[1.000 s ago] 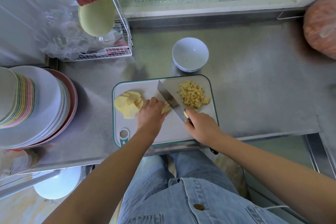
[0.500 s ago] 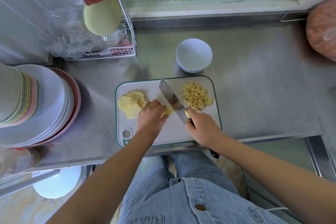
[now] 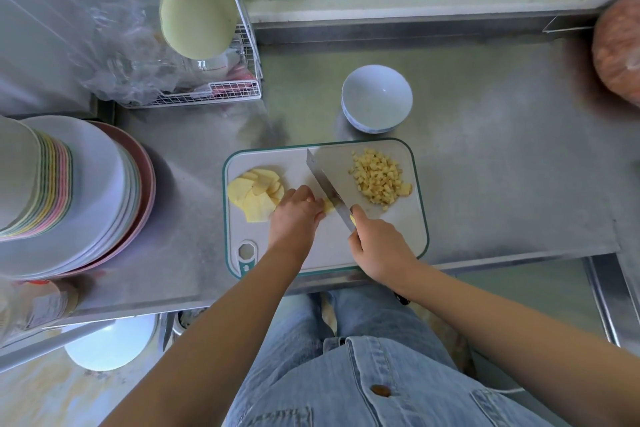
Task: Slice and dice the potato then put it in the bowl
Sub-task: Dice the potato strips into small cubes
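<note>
A white cutting board point(image 3: 391, 236) with a green rim lies on the steel counter. Yellow potato slices point(image 3: 254, 198) are piled on its left part, and diced potato point(image 3: 379, 178) is heaped on its right part. My left hand point(image 3: 294, 218) curls its fingers over a few potato strips point(image 3: 328, 205) in the board's middle. My right hand point(image 3: 377, 248) grips the handle of a cleaver point(image 3: 329, 189), whose blade stands on edge against those strips. An empty white bowl point(image 3: 376, 98) stands just behind the board.
A tall stack of plates point(image 3: 76, 198) sits at the left. Behind it a wire rack point(image 3: 207, 90) holds plastic bags and a pale green lid. A reddish round object point(image 3: 620, 55) lies at the far right. The counter's front edge runs under my wrists.
The cleaver blade has shifted slightly left along the strips, and my left hand has drawn back a little towards the slices. The view has drifted slightly.
</note>
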A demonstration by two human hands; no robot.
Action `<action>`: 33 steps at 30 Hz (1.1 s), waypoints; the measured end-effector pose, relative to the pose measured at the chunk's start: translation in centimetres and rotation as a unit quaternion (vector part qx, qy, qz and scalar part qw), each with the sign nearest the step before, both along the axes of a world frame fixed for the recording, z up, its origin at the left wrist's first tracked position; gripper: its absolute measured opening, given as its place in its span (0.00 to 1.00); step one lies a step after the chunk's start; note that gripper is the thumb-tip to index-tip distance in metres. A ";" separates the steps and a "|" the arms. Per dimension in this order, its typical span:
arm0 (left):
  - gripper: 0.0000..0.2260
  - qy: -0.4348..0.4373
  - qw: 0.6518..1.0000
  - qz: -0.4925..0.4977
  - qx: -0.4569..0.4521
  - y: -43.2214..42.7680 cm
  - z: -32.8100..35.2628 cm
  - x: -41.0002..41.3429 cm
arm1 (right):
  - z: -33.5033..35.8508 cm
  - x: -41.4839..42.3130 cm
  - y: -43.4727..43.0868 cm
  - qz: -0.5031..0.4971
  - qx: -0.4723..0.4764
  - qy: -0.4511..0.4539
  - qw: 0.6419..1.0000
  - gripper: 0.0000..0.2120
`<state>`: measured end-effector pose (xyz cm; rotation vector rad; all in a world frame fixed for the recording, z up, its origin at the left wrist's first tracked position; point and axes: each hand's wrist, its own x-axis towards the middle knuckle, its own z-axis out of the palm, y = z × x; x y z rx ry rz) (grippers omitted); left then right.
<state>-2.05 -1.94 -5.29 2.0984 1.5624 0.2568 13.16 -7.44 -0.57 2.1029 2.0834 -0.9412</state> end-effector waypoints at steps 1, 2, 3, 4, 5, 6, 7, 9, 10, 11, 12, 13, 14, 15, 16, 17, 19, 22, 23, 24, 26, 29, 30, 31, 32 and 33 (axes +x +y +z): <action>0.03 -0.001 1.000 0.001 -0.002 0.0 0.0 0.0 | -0.2 0.0 -0.1 -0.005 0.004 0.002 1.000 0.14; 0.03 -0.003 1.000 0.001 -0.002 0.0 0.1 0.0 | -0.3 0.0 -0.1 -0.012 0.009 0.008 1.000 0.15; 0.03 -0.004 1.000 0.000 -0.001 0.0 0.2 0.0 | -0.5 0.0 -0.1 -0.021 0.013 0.015 1.000 0.16; 0.04 -0.005 1.000 -0.001 -0.002 0.0 0.3 0.0 | -0.6 0.2 -0.1 -0.030 0.017 0.024 0.999 0.16; 0.04 -0.003 1.000 -0.001 -0.004 -0.1 0.4 0.0 | -0.8 0.3 -0.1 -0.036 0.021 0.035 0.998 0.14; 0.05 -0.002 1.000 -0.001 -0.006 -0.1 0.4 -0.1 | -0.8 0.5 -0.1 -0.044 0.024 0.048 0.998 0.10; 0.07 -0.002 1.000 0.001 -0.005 -0.2 0.4 -0.2 | -0.8 0.6 0.1 -0.051 0.028 0.061 0.996 0.05; 0.12 -0.004 1.000 0.004 0.002 -0.4 0.4 -0.5 | -0.3 0.9 0.4 -0.063 0.035 0.079 0.994 0.03; 0.14 -0.005 1.000 0.004 0.006 -0.4 0.4 -0.6 | -0.1 1.0 0.5 -0.065 0.037 0.086 0.993 0.04; 0.16 -0.005 1.000 0.005 0.009 -0.5 0.4 -0.7 | 0.2 1.1 0.6 -0.064 0.036 0.091 0.993 0.04; 0.16 -0.002 1.000 0.006 0.010 -0.5 0.5 -0.8 | 0.5 1.2 0.7 -0.058 0.033 0.092 0.994 0.03; 0.16 0.003 1.000 0.008 0.011 -0.6 0.5 -0.9 | 0.7 1.2 0.7 -0.050 0.027 0.091 0.994 0.03; 0.14 0.010 1.000 0.009 0.011 -0.6 0.5 -0.9 | 0.9 1.2 0.6 -0.042 0.022 0.092 0.995 0.04; 0.12 0.015 1.000 0.010 0.009 -0.6 0.5 -0.9 | 1.1 1.1 0.6 -0.036 0.016 0.092 0.995 0.03; 0.10 0.016 1.000 0.011 0.008 -0.6 0.5 -0.9 | 1.1 1.0 0.5 -0.029 0.013 0.090 0.995 0.03; 0.09 0.013 1.000 0.012 0.006 -0.6 0.4 -0.9 | 1.0 0.9 0.4 -0.024 0.010 0.084 0.996 0.04; 0.07 0.003 1.000 0.017 -0.001 -0.6 0.4 -0.8 | 0.8 0.7 0.3 -0.023 0.005 0.063 0.998 0.07; 0.07 -0.004 1.000 0.022 -0.014 -0.5 0.6 -0.7 | 0.5 0.5 0.2 -0.023 0.000 0.056 0.998 0.04; 0.07 -0.005 1.000 0.023 -0.019 -0.5 0.6 -0.7 | 0.4 0.4 0.2 -0.023 -0.001 0.059 0.998 0.03; 0.07 -0.006 0.999 0.024 -0.025 -0.4 0.7 -0.6 | 0.3 0.4 0.2 -0.024 -0.002 0.061 0.998 0.03; 0.08 -0.009 0.999 0.027 -0.037 -0.3 0.9 -0.5 | -0.1 0.3 0.2 -0.028 -0.002 0.057 0.998 0.04; 0.08 -0.006 0.998 0.031 -0.047 -0.2 1.1 -0.4 | -0.8 0.0 0.0 -0.033 0.010 0.045 0.998 0.08; 0.08 -0.002 0.998 0.032 -0.048 -0.2 1.1 -0.4 | -1.0 -0.1 -0.1 -0.037 0.011 0.040 0.998 0.10; 0.08 0.000 0.998 0.033 -0.048 -0.2 1.1 -0.4 | -1.2 -0.1 -0.1 -0.044 0.012 0.040 0.998 0.12; 0.08 0.001 0.998 0.034 -0.048 -0.3 1.1 -0.4 | -1.3 -0.1 -0.1 -0.052 0.010 0.043 0.998 0.12; 0.08 0.001 0.998 0.035 -0.047 -0.3 1.1 -0.4 | -1.4 0.1 0.0 -0.059 0.012 0.053 0.997 0.10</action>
